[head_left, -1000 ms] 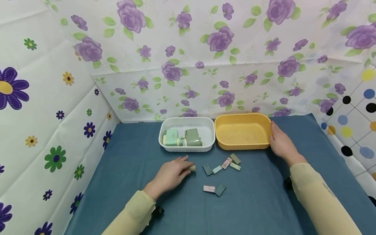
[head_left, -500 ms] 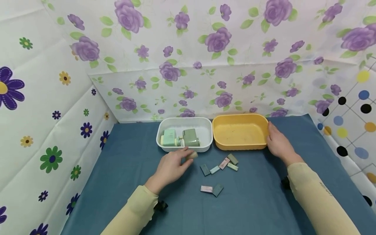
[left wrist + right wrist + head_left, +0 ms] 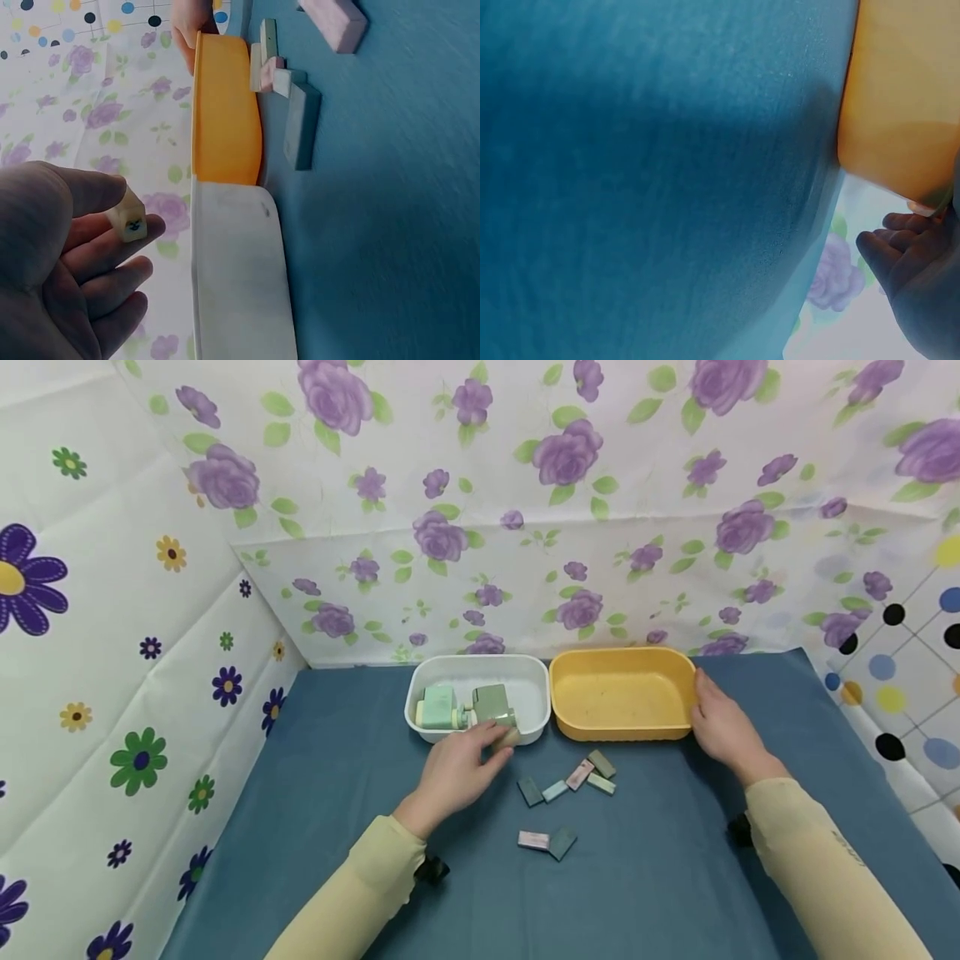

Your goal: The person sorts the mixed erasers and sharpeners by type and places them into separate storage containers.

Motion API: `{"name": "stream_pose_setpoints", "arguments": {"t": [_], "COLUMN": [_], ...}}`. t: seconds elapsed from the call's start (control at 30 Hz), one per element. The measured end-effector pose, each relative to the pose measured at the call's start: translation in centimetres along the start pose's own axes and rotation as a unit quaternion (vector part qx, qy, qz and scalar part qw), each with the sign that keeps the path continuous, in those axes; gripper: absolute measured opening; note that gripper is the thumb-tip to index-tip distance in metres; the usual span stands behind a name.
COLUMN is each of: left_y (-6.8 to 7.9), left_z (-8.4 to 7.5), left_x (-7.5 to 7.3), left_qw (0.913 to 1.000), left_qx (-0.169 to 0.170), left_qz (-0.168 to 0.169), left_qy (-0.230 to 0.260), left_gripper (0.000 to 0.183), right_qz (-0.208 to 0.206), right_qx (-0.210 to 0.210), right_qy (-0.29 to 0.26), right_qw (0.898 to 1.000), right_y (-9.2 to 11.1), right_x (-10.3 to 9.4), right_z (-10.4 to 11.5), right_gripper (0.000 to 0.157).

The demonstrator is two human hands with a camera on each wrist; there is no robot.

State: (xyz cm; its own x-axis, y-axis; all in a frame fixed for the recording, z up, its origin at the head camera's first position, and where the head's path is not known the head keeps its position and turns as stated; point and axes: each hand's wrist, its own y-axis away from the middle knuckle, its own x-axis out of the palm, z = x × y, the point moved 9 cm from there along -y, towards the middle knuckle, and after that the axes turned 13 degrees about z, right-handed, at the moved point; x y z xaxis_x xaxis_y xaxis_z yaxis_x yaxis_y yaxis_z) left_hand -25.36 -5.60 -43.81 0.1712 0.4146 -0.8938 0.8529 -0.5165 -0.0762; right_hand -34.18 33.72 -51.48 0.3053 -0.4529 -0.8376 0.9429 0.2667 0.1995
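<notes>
My left hand (image 3: 457,768) pinches a small cream eraser-like block (image 3: 133,219) between thumb and fingers, with a dark mark on the block's end. It is at the front rim of the white basin (image 3: 427,673), in which lie a mint-green boxy thing (image 3: 437,707) and a sage-green boxy thing (image 3: 491,700); my fingers partly cover the sage one. At the right end of the yellow basin (image 3: 622,727), my right hand (image 3: 726,727) grips the rim. Its fingers (image 3: 907,240) show against the outside of the end wall in the right wrist view.
Several eraser-like blocks lie on the blue cloth: a dark teal one (image 3: 530,792), a pale blue one (image 3: 556,791), a pink one (image 3: 580,774) and others. Nearer stand a pink block (image 3: 533,840) and a teal block (image 3: 562,843). A flowered curtain (image 3: 495,552) hangs behind the basins.
My left hand has lifted the cream block off the cloth and carried it forward and right to the white basin's front rim. The right hand stays at the yellow basin.
</notes>
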Motion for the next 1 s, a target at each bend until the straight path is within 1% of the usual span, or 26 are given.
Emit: {"name": "stream_pose_setpoints", "arguments": {"t": [0.1, 0.17, 0.33, 0.47, 0.6, 0.73, 0.8, 0.93, 1.0], "left_y": [-1.0, -1.6, -3.6, -5.3, -6.8, -8.5, -9.3, -10.8, -11.5], "left_z": [-0.7, -1.1, -1.8, -2.1, -2.6, -3.0, -3.3, -3.9, -4.2], "left_x": [-0.1, 0.0, 0.7, 0.8, 1.0, 1.4, 1.6, 2.4, 2.9], "left_qw": [0.9999, 0.9999, 0.9998, 0.9993, 0.9991, 0.9988, 0.9981, 0.996, 0.9956], "left_qx": [0.005, 0.004, -0.018, -0.035, -0.036, -0.039, -0.04, -0.044, -0.048], "left_qz": [-0.012, -0.012, 0.009, 0.011, 0.005, -0.001, -0.005, 0.005, 0.01], "left_qy": [0.002, 0.006, 0.002, -0.007, -0.021, -0.031, -0.047, -0.078, -0.08], "left_gripper": [0.034, 0.033, 0.035, 0.035, 0.037, 0.045, 0.047, 0.045, 0.043], "right_qz": [-0.002, 0.001, 0.009, 0.001, 0.002, 0.003, 0.002, 0.003, 0.002], "right_qx": [0.002, 0.006, 0.018, 0.016, 0.018, 0.018, 0.017, 0.015, 0.015], "right_qy": [-0.001, -0.003, -0.006, -0.006, -0.004, -0.003, -0.004, -0.003, -0.001], "right_qw": [1.0, 1.0, 1.0, 1.0, 1.0, 1.0, 1.0, 1.0, 1.0], "right_y": [0.1, 0.2, 0.2, 0.1, 0.0, 0.0, -0.1, -0.2, -0.2], "right_x": [-0.3, -0.3, 0.0, -0.2, -0.4, -0.3, -0.3, -0.1, -0.1], "right_z": [0.2, 0.2, -0.2, -0.2, -0.2, -0.3, -0.3, -0.2, -0.2], "right_gripper": [0.063, 0.063, 0.063, 0.063, 0.063, 0.063, 0.063, 0.063, 0.063]}}
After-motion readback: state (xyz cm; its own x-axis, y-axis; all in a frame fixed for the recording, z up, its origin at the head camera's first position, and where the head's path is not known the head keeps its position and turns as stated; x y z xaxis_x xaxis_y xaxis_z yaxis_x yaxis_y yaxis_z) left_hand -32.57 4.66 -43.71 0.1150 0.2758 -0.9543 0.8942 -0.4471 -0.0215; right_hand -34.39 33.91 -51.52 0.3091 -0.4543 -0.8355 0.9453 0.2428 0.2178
